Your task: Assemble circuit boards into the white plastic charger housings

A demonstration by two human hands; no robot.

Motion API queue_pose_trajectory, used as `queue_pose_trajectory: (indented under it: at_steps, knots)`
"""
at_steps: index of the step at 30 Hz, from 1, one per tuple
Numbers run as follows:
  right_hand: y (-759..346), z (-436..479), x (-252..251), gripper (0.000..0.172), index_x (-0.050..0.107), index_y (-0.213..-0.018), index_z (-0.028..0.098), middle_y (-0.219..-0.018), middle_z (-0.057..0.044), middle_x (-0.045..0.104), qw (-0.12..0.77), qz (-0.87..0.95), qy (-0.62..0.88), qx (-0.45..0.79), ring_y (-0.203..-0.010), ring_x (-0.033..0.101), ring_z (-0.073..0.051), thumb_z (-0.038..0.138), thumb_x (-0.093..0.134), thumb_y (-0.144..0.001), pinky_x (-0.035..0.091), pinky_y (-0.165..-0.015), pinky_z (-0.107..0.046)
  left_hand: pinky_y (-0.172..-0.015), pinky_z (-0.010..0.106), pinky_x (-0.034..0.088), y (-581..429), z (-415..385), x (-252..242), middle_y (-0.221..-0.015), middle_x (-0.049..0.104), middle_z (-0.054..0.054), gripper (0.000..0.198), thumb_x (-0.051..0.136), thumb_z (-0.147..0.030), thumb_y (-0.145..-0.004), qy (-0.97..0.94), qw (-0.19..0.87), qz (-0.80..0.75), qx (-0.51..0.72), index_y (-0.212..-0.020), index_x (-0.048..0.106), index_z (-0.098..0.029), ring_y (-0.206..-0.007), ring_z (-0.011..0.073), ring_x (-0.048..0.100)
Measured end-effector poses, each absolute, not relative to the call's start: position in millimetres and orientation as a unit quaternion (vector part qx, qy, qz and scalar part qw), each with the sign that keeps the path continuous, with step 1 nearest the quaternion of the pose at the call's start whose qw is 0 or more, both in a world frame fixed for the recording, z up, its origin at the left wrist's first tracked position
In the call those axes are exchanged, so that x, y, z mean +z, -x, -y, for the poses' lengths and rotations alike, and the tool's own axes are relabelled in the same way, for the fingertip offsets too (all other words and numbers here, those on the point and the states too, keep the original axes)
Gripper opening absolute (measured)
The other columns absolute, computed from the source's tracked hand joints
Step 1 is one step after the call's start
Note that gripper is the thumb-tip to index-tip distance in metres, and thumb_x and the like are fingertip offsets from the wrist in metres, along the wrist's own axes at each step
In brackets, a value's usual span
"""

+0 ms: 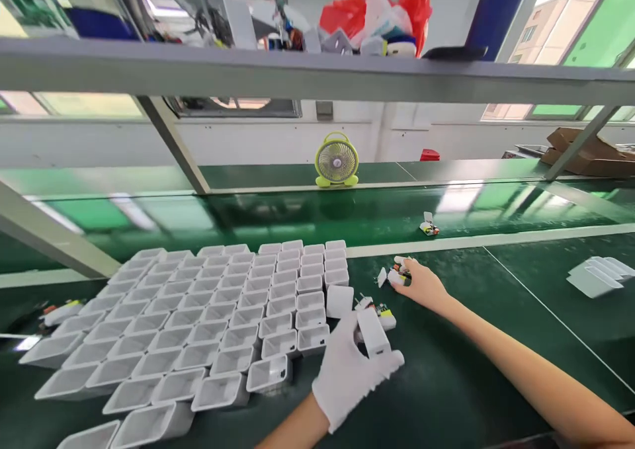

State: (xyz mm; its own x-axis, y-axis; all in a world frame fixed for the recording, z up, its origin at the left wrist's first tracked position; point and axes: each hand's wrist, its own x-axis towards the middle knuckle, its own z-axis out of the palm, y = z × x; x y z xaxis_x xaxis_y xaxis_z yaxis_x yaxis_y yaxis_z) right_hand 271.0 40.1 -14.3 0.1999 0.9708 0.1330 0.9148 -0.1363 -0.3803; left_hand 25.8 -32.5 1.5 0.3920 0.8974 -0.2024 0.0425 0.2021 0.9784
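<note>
My left hand (347, 363), in a white glove, is closed around a small white plastic housing (374, 332). Just behind it on the green bench lies a white part with a yellow label (387, 317), partly covered by the housing. My right hand (423, 284) is bare, reaching farther forward. Its thumb and fingers close on a small white plug-like assembly (397, 276) with a flap at its left. Beside my left hand, a single white housing (340, 301) stands next to rows of open-topped white housings (238, 317).
Beyond the bench edge, another small assembly (428, 225) lies on a shiny green belt (278, 214). A green fan (337, 161) stands at the back. White flat pieces (598, 276) are stacked at right. A grey shelf (317, 72) crosses overhead, and a cardboard box (590, 156) sits far right.
</note>
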Motion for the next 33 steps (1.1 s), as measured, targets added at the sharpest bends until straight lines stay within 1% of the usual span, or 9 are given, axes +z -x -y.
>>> queue_pose_trajectory:
  at_steps: [3,5,7,10,14,17,20,25,33]
  knots:
    - [-268.3,-10.4,6.5,0.031,0.065,-0.094,0.021,-0.091,-0.008,0.065,0.214,0.643,0.731,0.082,-0.087,0.064,-0.026,0.049,0.068,-0.083,0.051,-0.078,-0.035,-0.087,0.037,0.06,-24.2,29.9,12.4,-0.106,0.08,0.009,0.055,0.08,-0.024,-0.065,-0.515,0.657,-0.429,0.345,-0.116,0.061,-0.017,-0.093,0.0242,0.074]
    - [-267.4,1.5,29.8,0.044,0.064,-0.088,0.021,-0.078,-0.006,0.062,0.273,0.64,0.71,0.11,-0.08,0.064,-0.023,0.058,0.042,-0.098,0.053,-0.076,-0.036,-0.083,0.034,0.061,-23.6,29.7,15.7,-0.108,0.079,0.009,0.052,0.08,-0.02,-0.066,-0.489,0.672,-0.436,0.345,-0.114,0.061,-0.017,-0.094,0.0228,0.075]
    - [-262.6,10.7,51.0,0.056,0.065,-0.089,0.02,-0.075,-0.006,0.062,0.419,0.608,0.647,0.189,-0.075,0.064,-0.022,0.06,0.028,-0.103,0.055,-0.073,-0.037,-0.078,0.032,0.061,-23.1,30.2,18.6,-0.111,0.079,0.009,0.053,0.08,-0.017,-0.065,-0.473,0.681,-0.442,0.343,-0.115,0.061,-0.017,-0.093,0.0217,0.074]
    - [-245.6,22.3,64.0,0.055,0.069,-0.088,0.02,-0.071,-0.004,0.064,0.603,0.519,0.52,0.309,-0.062,0.061,-0.017,0.067,0.043,-0.098,0.054,-0.059,-0.03,-0.076,0.03,0.06,-22.5,28.8,23.4,-0.106,0.08,0.007,0.048,0.08,-0.017,-0.064,-0.465,0.681,-0.457,0.335,-0.11,0.063,-0.017,-0.091,0.0205,0.073]
    - [-219.4,36.6,50.4,0.063,0.067,-0.077,0.021,-0.054,0.0,0.059,0.574,0.503,0.485,0.428,-0.035,0.043,-0.01,0.072,0.036,-0.097,0.038,-0.032,-0.023,-0.071,0.027,0.057,-21.8,22.4,25.7,-0.09,0.078,0.002,0.031,0.079,-0.022,-0.066,-0.448,0.675,-0.489,0.323,-0.093,0.064,-0.018,-0.087,0.0195,0.072]
    - [-209.1,49.9,37.4,0.041,0.067,-0.081,0.023,-0.067,-0.001,0.069,0.585,0.543,0.449,0.401,-0.046,0.062,-0.013,0.061,0.058,-0.095,0.052,-0.039,-0.023,-0.065,0.026,0.053,-20.7,18.9,22.3,-0.083,0.076,0.0,0.028,0.08,-0.028,-0.067,-0.456,0.664,-0.495,0.326,-0.088,0.064,-0.019,-0.081,0.0182,0.07]
    - [-205.2,65.2,29.3,0.01,0.072,-0.096,0.027,-0.08,-0.001,0.075,0.594,0.632,0.434,0.243,-0.066,0.073,-0.018,0.026,0.077,-0.087,0.063,-0.053,-0.028,-0.064,0.027,0.052,-19.6,17.7,18.2,-0.078,0.073,0.0,0.029,0.081,-0.033,-0.068,-0.483,0.643,-0.498,0.324,-0.087,0.064,-0.019,-0.075,0.0182,0.068]
    - [-199.6,81.5,25.6,0.046,0.07,-0.12,0.028,-0.085,-0.002,0.078,0.514,0.762,0.391,0.048,-0.08,0.078,-0.027,0.002,0.07,-0.082,0.067,-0.057,-0.038,-0.068,0.029,0.055,-18.9,18.4,14.1,-0.077,0.071,-0.001,0.032,0.082,-0.037,-0.067,-0.533,0.578,-0.528,0.321,-0.085,0.06,-0.021,-0.075,0.0194,0.069]
    - [-192.3,94.9,24.1,0.053,0.063,-0.127,0.035,-0.099,0.001,0.08,0.443,0.775,0.448,0.053,-0.09,0.079,-0.025,0.005,0.072,-0.084,0.068,-0.063,-0.033,-0.067,0.027,0.055,-24.7,22.0,8.2,-0.077,0.07,-0.001,0.035,0.083,-0.034,-0.064,-0.558,0.536,-0.522,0.358,-0.078,0.053,-0.024,-0.076,0.0194,0.07]
